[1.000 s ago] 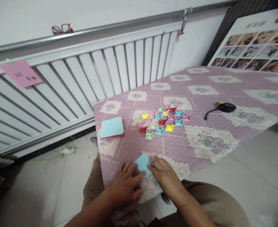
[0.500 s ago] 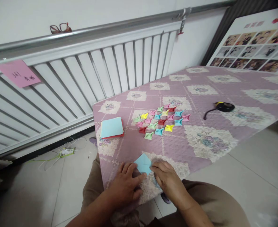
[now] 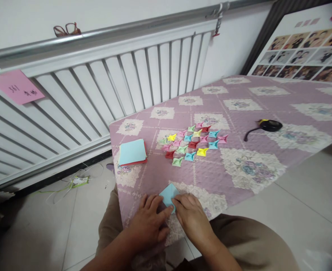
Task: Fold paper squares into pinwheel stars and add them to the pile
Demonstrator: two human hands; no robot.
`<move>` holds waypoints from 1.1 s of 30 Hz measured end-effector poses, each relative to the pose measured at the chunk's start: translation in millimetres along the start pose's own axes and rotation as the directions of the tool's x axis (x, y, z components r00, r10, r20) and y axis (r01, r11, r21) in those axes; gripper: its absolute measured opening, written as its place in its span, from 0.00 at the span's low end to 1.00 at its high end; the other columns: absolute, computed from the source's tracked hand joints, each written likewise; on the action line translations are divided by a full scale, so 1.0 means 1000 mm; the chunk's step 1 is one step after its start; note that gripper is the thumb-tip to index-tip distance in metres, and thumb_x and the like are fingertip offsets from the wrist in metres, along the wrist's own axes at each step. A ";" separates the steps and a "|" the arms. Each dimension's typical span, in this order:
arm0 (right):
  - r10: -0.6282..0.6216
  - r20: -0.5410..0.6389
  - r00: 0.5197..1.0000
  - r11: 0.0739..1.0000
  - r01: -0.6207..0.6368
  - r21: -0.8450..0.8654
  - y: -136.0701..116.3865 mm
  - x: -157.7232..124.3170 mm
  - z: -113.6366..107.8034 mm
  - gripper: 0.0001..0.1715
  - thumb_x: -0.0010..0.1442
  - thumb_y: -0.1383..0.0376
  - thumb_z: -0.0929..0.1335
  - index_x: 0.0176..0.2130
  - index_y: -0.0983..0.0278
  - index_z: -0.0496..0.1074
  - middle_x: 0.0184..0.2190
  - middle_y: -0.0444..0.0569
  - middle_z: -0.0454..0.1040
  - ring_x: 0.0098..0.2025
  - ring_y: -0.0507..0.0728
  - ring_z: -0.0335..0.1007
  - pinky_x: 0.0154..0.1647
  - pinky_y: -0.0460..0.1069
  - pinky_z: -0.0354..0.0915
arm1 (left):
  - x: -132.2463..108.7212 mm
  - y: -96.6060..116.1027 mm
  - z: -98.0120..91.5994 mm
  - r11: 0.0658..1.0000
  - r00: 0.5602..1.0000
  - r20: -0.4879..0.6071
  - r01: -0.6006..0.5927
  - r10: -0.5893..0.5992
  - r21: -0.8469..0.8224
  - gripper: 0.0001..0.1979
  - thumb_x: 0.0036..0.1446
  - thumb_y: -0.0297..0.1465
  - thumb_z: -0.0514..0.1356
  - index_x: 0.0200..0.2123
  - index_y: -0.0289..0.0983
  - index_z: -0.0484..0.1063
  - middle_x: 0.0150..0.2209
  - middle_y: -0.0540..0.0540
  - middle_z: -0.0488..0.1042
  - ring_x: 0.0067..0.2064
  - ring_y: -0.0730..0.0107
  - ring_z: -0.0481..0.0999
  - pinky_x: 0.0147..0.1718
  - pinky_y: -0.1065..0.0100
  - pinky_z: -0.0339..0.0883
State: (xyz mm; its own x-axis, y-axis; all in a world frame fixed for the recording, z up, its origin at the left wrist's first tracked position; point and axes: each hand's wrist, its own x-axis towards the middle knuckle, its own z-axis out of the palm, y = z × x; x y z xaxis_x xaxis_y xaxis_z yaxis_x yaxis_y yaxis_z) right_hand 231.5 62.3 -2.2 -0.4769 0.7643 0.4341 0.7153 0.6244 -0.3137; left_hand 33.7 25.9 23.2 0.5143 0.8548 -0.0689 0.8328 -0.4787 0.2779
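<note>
A folded piece of light blue paper lies near the front edge of the table, one corner pointing away from me. My left hand rests beside it with fingers spread, the index finger and thumb touching its left and lower edges. On the other side, my right hand has its fingers bent and pressed together on the right corner, which they partly hide. Beyond my hands lie several small folded paper shapes in pink, green, blue, red and yellow, set in slanting rows.
A stack of coloured paper sheets, light blue on top, sits at the table's left side. Farther right lies a black tape measure with a strap. The patterned tablecloth covers the table, and a white radiator stands behind it.
My right hand has moved left, bringing the paper's right corner inward. My left hand stays where it was. The view has shifted slightly.
</note>
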 end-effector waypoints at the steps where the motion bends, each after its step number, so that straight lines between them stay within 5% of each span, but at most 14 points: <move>1: -0.001 -0.003 1.000 1.000 0.001 -0.004 0.000 -0.001 0.001 0.15 0.59 0.72 0.65 0.45 0.60 0.73 0.40 0.48 0.74 0.43 0.59 0.66 0.52 0.59 0.59 | 0.000 0.000 0.000 1.000 1.000 0.002 0.004 -0.004 -0.002 0.33 0.57 0.44 0.58 0.64 0.52 0.51 0.61 0.43 0.54 0.62 0.49 0.51 0.60 0.41 0.40; 14: 0.044 -0.002 0.999 0.997 -0.044 -0.065 -0.003 -0.004 0.004 0.17 0.61 0.70 0.63 0.50 0.61 0.69 0.42 0.49 0.74 0.44 0.60 0.66 0.54 0.60 0.55 | -0.001 0.001 0.001 0.999 0.999 0.036 -0.019 0.018 0.032 0.32 0.58 0.41 0.57 0.64 0.51 0.52 0.67 0.45 0.45 0.66 0.46 0.43 0.60 0.39 0.38; 33: 0.129 -0.003 0.992 0.989 -0.129 -0.076 0.008 -0.014 -0.002 0.19 0.54 0.68 0.70 0.46 0.57 0.70 0.42 0.49 0.75 0.47 0.62 0.66 0.56 0.65 0.50 | 0.005 0.012 -0.009 0.996 0.992 0.110 0.046 -0.055 0.081 0.39 0.46 0.28 0.61 0.62 0.53 0.54 0.66 0.45 0.50 0.65 0.46 0.48 0.59 0.38 0.40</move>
State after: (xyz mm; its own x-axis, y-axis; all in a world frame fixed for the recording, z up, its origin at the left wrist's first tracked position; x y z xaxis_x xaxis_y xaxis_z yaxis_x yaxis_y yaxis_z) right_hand 245.1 56.2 -9.6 -0.3789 0.8379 0.3930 0.8077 0.5067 -0.3015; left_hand 44.5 26.3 35.0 0.4869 0.8527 -0.1895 0.8697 -0.4531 0.1957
